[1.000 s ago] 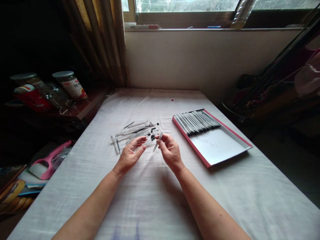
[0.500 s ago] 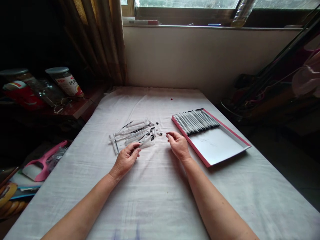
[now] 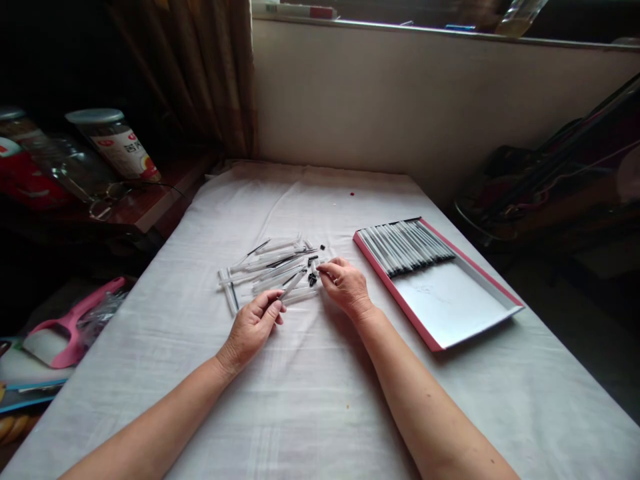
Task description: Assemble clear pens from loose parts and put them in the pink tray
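My left hand (image 3: 254, 327) pinches a clear pen barrel (image 3: 293, 285) with a dark refill inside, its far end tilted up and to the right. It is held over the near edge of a loose pile of clear pen barrels and thin black refills (image 3: 280, 261). My right hand (image 3: 346, 287) has thumb and fingertips pressed together beside small black and clear pen parts (image 3: 313, 277) at the pile's right end. Whatever is between those fingertips is too small to make out.
Right of my right hand lies a shallow white box with red sides (image 3: 400, 300), its far half filled with a row of pens (image 3: 405, 247). A red bit (image 3: 352, 194) lies farther back on the white tablecloth (image 3: 300, 413). Jars (image 3: 123, 147) and glasses (image 3: 103, 203) stand left.
My right hand has moved left, from beside the box to the small pen parts. The left hand keeps the pen barrel at the pile's near edge. The view has tilted down.
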### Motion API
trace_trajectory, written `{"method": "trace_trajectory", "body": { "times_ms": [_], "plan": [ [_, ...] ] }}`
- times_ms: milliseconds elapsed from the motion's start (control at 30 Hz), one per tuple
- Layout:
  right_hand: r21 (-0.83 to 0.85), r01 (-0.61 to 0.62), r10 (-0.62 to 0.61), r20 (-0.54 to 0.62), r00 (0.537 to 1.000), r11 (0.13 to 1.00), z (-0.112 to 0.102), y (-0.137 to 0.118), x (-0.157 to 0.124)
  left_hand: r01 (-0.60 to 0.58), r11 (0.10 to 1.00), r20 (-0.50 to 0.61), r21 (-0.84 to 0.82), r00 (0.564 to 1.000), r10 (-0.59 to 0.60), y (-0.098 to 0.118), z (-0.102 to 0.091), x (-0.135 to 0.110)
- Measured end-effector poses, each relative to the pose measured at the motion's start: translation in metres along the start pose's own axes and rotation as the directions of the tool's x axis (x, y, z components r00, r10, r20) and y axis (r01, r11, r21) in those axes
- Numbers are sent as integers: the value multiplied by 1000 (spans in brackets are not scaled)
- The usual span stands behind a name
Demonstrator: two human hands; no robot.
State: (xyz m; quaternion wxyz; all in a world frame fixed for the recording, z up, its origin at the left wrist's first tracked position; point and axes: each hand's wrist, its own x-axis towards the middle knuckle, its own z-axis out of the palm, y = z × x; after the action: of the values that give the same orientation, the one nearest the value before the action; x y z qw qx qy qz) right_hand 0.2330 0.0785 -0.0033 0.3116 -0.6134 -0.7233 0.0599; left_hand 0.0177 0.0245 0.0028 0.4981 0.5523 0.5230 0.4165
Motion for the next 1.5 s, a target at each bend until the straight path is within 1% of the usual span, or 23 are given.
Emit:
{"method": "trace_trajectory", "body": {
  "times_ms": [133,367,467,567,633,700,767,833,867,900,933,1000,1033,1067,1100,1133,1167,1233,1433,1500],
  "plan": [
    [-52,69,-65,69,995,996,2,-2,-6,5,1000,7,-18,1000,-5,1,0,0],
    [-127,130,-122,70,990,983,10,0,-11,13,1000,14,4,1000,-13,0,-3,0],
    [-127,169,-163,57,985,977,11,-2,-10,23,1000,20,-3,1000,-23,0,-4,0],
    [-97,202,-196,67,978,975,11,-2,-9,42,999,17,-10,999,-42,1,-4,0],
    [-62,189,-186,60,981,980,11,-2,-8,49,999,10,-9,999,-49,1,-4,0],
    [15,134,-135,11,991,991,10,-1,-9,42,999,2,5,999,-42,0,-4,0],
    [159,62,-52,-67,996,985,8,-1,-11,24,999,1,44,1000,-24,-2,-5,-1],
    [357,-13,56,-109,992,934,5,-2,-18,1,995,0,100,1000,-2,-3,-5,-1],
    [465,-65,126,-100,987,883,3,-4,-22,-11,992,3,127,1000,10,-4,-5,-1],
    [570,-134,208,-67,976,811,1,-6,-27,-24,988,10,154,1000,23,-4,-5,-1],
    [663,-213,294,-12,956,717,-1,-9,-32,-44,983,17,180,999,42,-3,-5,-1],
    [791,-358,435,130,891,497,-6,-14,-41,-100,967,33,233,995,95,-2,-5,-1],
    [825,-406,475,195,858,394,-8,-17,-44,-130,957,45,259,991,123,-2,-4,-1],
    [845,-436,495,248,833,310,-10,-19,-46,-158,946,57,282,987,148,-1,-4,-1],
    [856,-452,500,285,818,250,-11,-21,-47,-181,937,69,300,983,168,0,-4,-1],
    [862,-460,498,311,810,211,-13,-22,-47,-196,929,79,313,980,180,0,-4,-1],
    [864,-466,488,329,808,188,-14,-23,-47,-206,924,87,322,978,188,0,-4,-1],
    [862,-472,457,351,817,183,-15,-24,-46,-216,918,93,331,976,196,0,-4,-1],
    [846,-461,392,342,854,267,-12,-25,-47,-236,911,110,338,971,211,0,-3,0],
    [840,-444,363,327,873,312,-13,-24,-49,-243,908,116,342,969,216,0,-3,0]
  ]
}}
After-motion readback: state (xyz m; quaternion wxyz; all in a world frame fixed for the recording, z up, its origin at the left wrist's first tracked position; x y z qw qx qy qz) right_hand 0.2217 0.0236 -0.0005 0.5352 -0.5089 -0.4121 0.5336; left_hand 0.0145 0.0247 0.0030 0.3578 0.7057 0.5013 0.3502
